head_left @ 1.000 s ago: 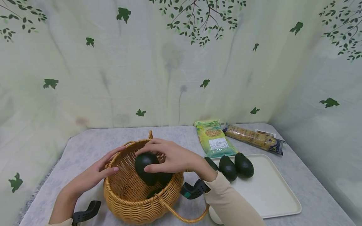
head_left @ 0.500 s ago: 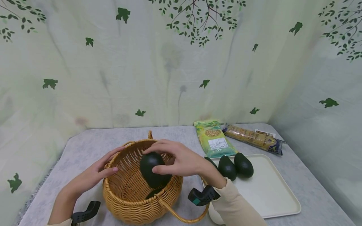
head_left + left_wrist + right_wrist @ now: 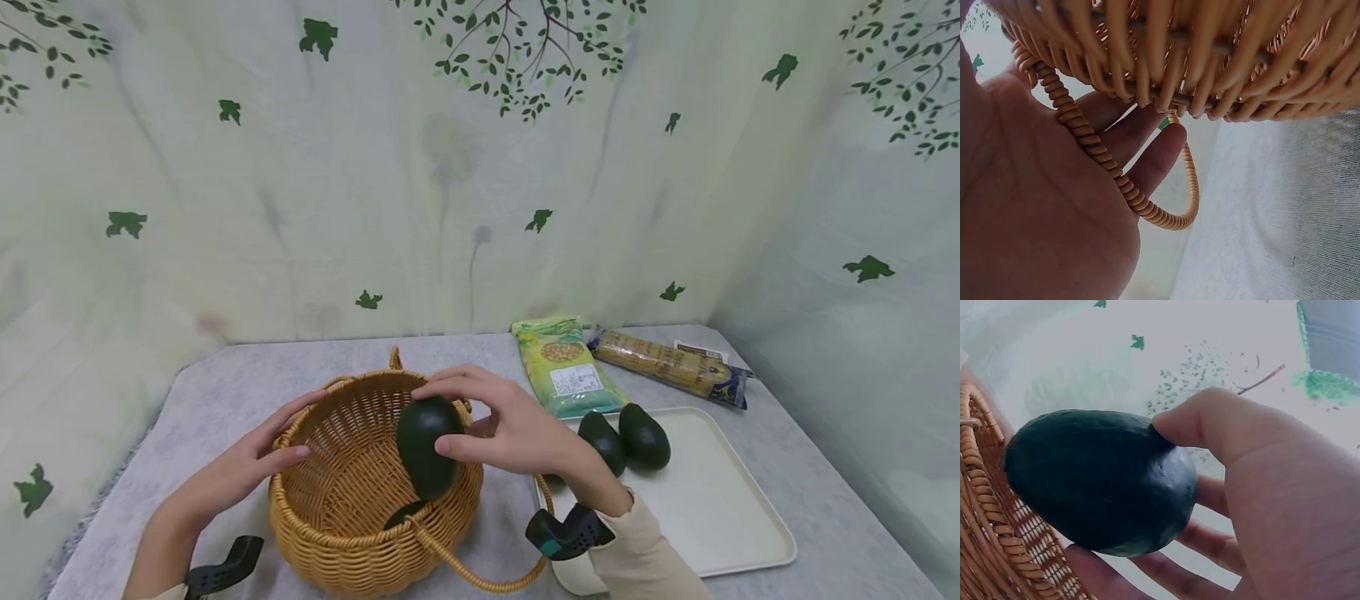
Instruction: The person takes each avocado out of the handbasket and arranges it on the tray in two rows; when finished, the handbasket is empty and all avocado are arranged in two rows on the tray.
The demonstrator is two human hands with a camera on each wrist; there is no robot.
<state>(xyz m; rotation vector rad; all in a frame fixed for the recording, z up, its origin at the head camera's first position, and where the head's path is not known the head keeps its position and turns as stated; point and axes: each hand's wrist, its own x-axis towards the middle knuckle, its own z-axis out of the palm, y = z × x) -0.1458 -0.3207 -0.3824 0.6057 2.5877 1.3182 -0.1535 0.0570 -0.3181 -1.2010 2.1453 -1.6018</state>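
Right now the right hand holds a dark green, egg-shaped avocado above the right-hand side of the round woven wicker basket, its fingers curled round the fruit with the thumb across the near face and the others behind. The avocado's long axis stands nearly upright, tilted a little, its lower end dipping just inside the basket's rim. The left hand rests against the basket's left rim with straight, relaxed fingers, one of the coiled wicker handles lying across its palm in the left wrist view. Another dark shape lies at the basket's bottom, mostly hidden. To the right of the held fruit, on the grey cloth-covered desk, sits a cream rectangular tray with two more dark green avocados at its far left corner; the right hand is the nearer one to it. Behind the tray lie a green printed packet and a long yellow-brown packet.
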